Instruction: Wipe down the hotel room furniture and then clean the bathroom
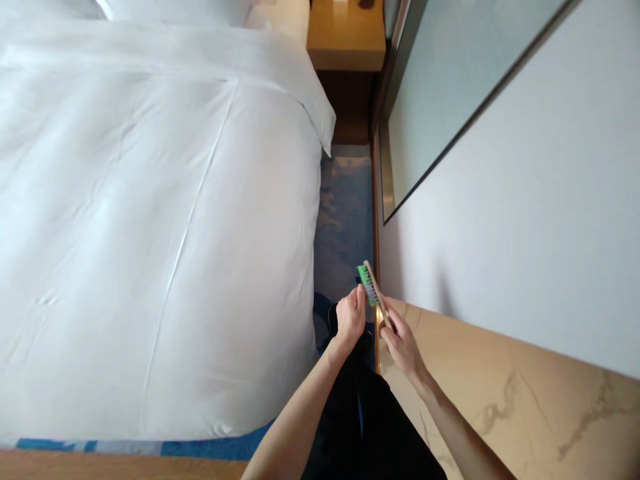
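Green bristles stick out from a small wooden brush (pixel 371 285), and the person holds it up in the narrow gap to the right of the big bed (pixel 150 220). The right hand (pixel 400 343) is wrapped around the wooden handle, with the fingers closed on its lower end. The brush leans a little, its top end pointing away from the person and its bristles facing the bed. The left hand (pixel 350 319) is just beside the bristles, on the bed side of the brush. Its fingers are curled in and the tips are right at the green part. I cannot tell if it grips the bristles or only touches them.

White covers lie smooth over the bed, with a few soft creases. Blue patterned carpet (pixel 345 220) runs along the right side of the bed, under the hands. A wooden nightstand (pixel 345 37) stands by the head end of the bed. Across the gap from the bed is a pale wall (pixel 525 220) with a framed glass panel (pixel 450 73) on it. A tan marble-look panel (pixel 525 407) is on that same side, near the foot end of the bed. The person's dark trousers (pixel 365 413) show below the hands.
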A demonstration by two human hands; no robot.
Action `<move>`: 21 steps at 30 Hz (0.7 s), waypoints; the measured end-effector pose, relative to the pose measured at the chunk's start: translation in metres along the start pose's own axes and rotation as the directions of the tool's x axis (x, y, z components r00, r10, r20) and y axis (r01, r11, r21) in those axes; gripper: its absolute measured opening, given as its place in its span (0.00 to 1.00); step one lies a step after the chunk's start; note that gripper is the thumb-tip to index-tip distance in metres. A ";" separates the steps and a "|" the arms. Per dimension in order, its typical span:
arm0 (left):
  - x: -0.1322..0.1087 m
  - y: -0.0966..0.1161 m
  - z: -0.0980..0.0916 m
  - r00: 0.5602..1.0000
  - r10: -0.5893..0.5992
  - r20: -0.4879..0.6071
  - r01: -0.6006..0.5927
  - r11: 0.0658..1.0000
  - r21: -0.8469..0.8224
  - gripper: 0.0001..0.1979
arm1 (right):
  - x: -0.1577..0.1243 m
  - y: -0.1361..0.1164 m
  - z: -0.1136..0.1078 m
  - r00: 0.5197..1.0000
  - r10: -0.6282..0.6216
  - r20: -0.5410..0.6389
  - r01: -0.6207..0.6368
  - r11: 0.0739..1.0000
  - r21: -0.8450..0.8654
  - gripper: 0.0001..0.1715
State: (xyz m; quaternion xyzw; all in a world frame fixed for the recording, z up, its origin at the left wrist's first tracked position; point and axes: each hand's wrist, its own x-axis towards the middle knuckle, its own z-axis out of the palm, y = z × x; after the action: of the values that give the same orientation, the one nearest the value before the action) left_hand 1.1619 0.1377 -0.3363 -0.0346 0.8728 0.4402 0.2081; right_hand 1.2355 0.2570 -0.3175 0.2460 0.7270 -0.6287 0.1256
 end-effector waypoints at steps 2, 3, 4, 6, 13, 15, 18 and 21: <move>0.033 0.002 -0.015 0.998 -0.053 -0.044 0.048 0.994 -0.102 0.26 | 0.032 -0.016 0.016 0.999 -0.032 0.026 0.034 0.996 -0.087 0.41; 0.051 0.000 -0.024 0.995 -0.076 -0.058 0.069 0.992 -0.106 0.26 | 0.051 -0.024 0.025 0.999 -0.024 0.041 0.029 0.993 -0.115 0.42; 0.070 -0.002 -0.033 0.993 -0.099 -0.059 0.094 0.993 -0.076 0.27 | 0.071 -0.031 0.036 0.998 -0.011 0.060 0.020 0.990 -0.140 0.42; 0.116 -0.008 -0.053 0.989 -0.147 -0.034 0.148 0.988 0.041 0.26 | 0.115 -0.042 0.057 0.995 -0.001 0.103 0.018 0.985 -0.171 0.43; 0.328 -0.035 -0.081 0.990 -0.135 0.041 0.121 0.964 0.235 0.23 | 0.312 -0.072 0.097 0.947 0.274 0.169 -0.305 0.932 0.196 0.40; 0.379 -0.047 -0.067 0.990 -0.135 0.043 0.119 0.957 0.265 0.24 | 0.383 -0.074 0.089 0.938 0.321 0.128 -0.345 0.847 0.404 0.38; 0.433 -0.071 -0.033 0.991 -0.127 0.043 0.114 0.967 0.230 0.28 | 0.509 -0.050 0.073 0.947 0.310 -0.088 -0.210 0.801 0.561 0.35; 0.473 -0.101 0.003 0.987 -0.158 0.014 0.156 0.984 0.086 0.35 | 0.653 0.006 0.067 0.938 0.302 -0.172 -0.256 0.935 0.245 0.36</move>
State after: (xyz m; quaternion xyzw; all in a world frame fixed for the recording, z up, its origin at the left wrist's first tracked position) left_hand 0.7563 0.1368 -0.5999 -0.0897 0.8829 0.3856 0.2524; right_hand 0.6771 0.3229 -0.6557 0.4234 0.6196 -0.6517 0.1099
